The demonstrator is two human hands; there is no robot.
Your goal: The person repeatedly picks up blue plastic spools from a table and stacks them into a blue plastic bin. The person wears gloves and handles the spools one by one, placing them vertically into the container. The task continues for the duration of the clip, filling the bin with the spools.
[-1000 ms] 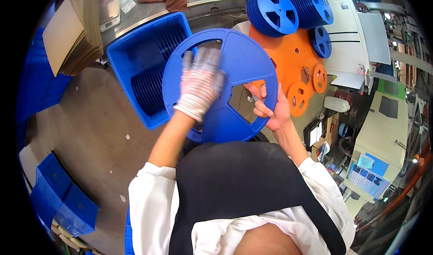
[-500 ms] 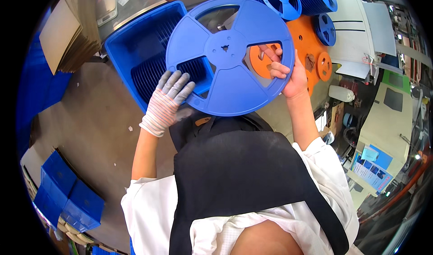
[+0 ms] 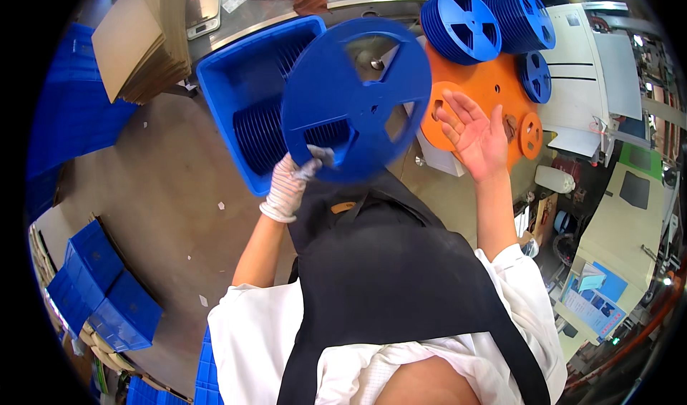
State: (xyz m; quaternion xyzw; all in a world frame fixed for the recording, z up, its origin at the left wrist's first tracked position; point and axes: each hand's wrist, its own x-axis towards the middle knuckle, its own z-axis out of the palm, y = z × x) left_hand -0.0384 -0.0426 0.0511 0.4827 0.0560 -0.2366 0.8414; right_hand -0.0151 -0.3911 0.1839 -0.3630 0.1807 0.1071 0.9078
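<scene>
My gloved left hand [image 3: 293,179] grips the lower left rim of a large blue plastic reel [image 3: 376,151], its fingertips through a cut-out. The reel is tilted and slightly blurred, held up in front of a blue bin [image 3: 222,104]. In that bin stand several dark blue reels [image 3: 259,137] in a row, partly hidden by the held one. Bare and raised, my right hand [image 3: 478,137] is apart from the reel with its fingers spread and nothing in it. Behind it lies an orange board [image 3: 494,83] with an orange disc [image 3: 435,126] on it.
Stacks of blue reels [image 3: 469,29] stand at the far right end of the orange board. A pile of cardboard sheets [image 3: 136,44] is at the far left, near a small scale [image 3: 205,15]. Blue bins [image 3: 107,290] sit on the floor at left. A beige machine [image 3: 615,212] stands at right.
My right hand has let go of the reel and moved off to its right. My left hand, earlier flat against the rim, now holds it. The reel has tilted and turned.
</scene>
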